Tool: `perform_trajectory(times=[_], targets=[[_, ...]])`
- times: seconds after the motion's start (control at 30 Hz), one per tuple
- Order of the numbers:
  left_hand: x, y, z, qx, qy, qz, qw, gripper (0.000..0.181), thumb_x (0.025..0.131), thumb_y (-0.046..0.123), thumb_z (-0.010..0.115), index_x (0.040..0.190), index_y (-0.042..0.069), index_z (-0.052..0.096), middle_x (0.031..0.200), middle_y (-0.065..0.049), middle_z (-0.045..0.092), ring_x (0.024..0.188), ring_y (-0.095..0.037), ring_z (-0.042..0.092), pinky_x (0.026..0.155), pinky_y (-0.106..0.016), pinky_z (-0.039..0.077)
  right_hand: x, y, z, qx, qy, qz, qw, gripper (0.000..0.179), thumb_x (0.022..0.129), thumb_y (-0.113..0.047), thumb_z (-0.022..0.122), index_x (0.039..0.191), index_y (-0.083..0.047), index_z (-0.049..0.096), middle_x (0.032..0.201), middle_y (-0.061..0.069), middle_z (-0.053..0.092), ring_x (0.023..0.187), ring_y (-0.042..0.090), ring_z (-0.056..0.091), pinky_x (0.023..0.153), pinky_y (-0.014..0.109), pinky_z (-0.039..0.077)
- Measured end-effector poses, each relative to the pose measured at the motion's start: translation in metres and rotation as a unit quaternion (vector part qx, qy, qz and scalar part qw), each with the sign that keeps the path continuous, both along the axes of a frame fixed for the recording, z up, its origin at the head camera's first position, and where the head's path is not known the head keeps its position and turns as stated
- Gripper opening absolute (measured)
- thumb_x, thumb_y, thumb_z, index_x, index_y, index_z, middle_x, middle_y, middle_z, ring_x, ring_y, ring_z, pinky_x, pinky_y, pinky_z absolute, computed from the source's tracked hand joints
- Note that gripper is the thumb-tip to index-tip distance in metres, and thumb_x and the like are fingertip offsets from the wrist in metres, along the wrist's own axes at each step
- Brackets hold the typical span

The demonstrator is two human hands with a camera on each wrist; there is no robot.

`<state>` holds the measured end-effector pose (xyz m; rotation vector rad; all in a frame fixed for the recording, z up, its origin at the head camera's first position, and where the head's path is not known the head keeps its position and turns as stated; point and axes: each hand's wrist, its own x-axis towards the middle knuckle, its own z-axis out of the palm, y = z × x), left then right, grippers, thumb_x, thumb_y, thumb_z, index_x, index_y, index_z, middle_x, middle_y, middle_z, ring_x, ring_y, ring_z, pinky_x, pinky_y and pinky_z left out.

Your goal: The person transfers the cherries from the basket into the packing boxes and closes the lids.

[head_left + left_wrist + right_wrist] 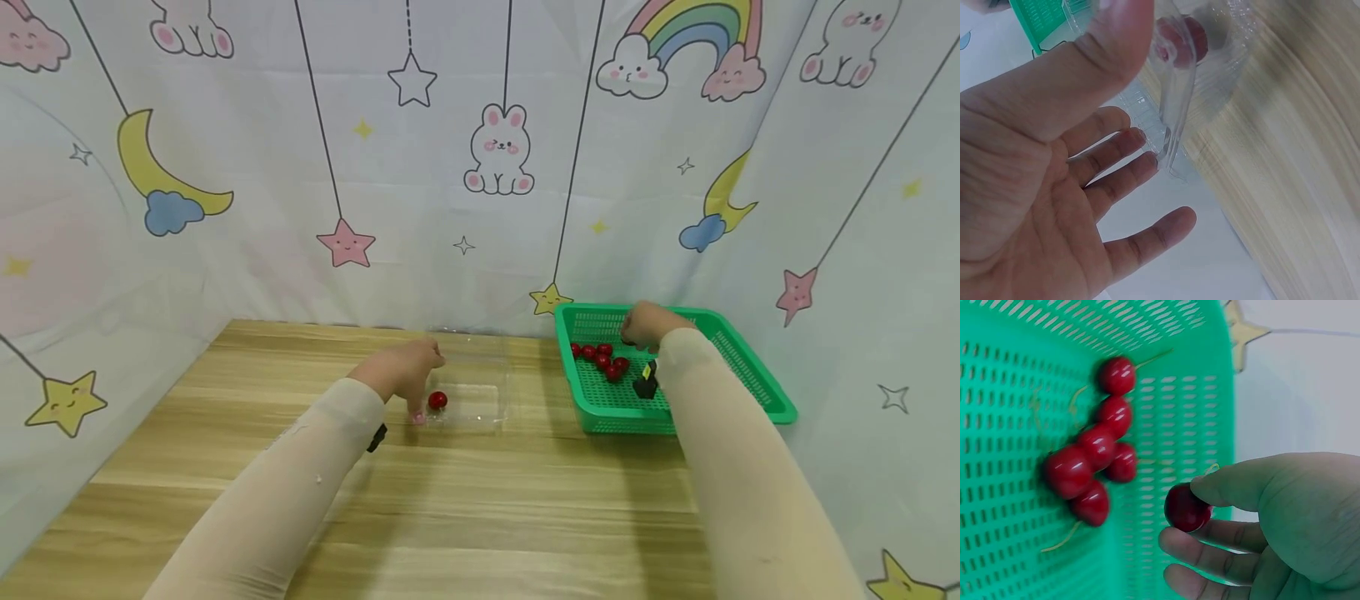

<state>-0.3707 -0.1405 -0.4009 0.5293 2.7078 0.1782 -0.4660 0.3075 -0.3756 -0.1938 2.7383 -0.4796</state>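
Note:
At the left side of a clear plastic box [477,406], my left hand [401,372] grips the edge, thumb at the near corner and fingers farther back. In the left wrist view its thumb and fingertips lie along the transparent wall [1179,94]. One red cherry [438,401] lies in the box. My right hand [649,324] is over the green basket [573,392]. Between thumb and fingers it pinches a dark red cherry [1187,507] with a short stem. Several more cherries [1096,447], some with stems, lie clustered on the basket's slotted bottom.
Both box and basket rest on a wood-grain table [480,508], the basket at the back right. Behind them hangs a white curtain [420,183] printed with stars, rabbits and moons. A dark wrist camera [647,382] shows below the right hand, overlapping the basket.

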Motion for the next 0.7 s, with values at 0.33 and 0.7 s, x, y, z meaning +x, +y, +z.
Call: perform_trajectory(times=[0.33,0.7], targets=[[0.001,0.000,0.001,-0.003,0.000,-0.001,1.0000,0.114,0.077,0.017,0.108,0.173,0.006,0.048,0.185,-0.019,0.032,0.171,-0.042,0.036,0.133,-0.056,0.047,0.021,-0.049,0.041,0.042,0.092,0.059,0.9932,0.037,0.113,-0.015,0.061,0.142,0.005,0.074,0.154,0.030,0.067,0.143,0.051,0.063,0.116,0.067,0.057],[-0.001,0.001,-0.002,-0.008,0.004,-0.001,1.0000,0.113,0.077,0.020,0.108,0.172,0.007,0.050,0.180,-0.018,0.040,0.164,-0.041,0.046,0.129,-0.057,0.051,0.047,-0.131,0.055,0.035,0.134,0.126,0.9823,0.028,0.115,-0.019,0.062,0.134,-0.008,0.080,0.133,0.016,0.079,0.116,0.033,0.075,0.104,0.053,0.063]])
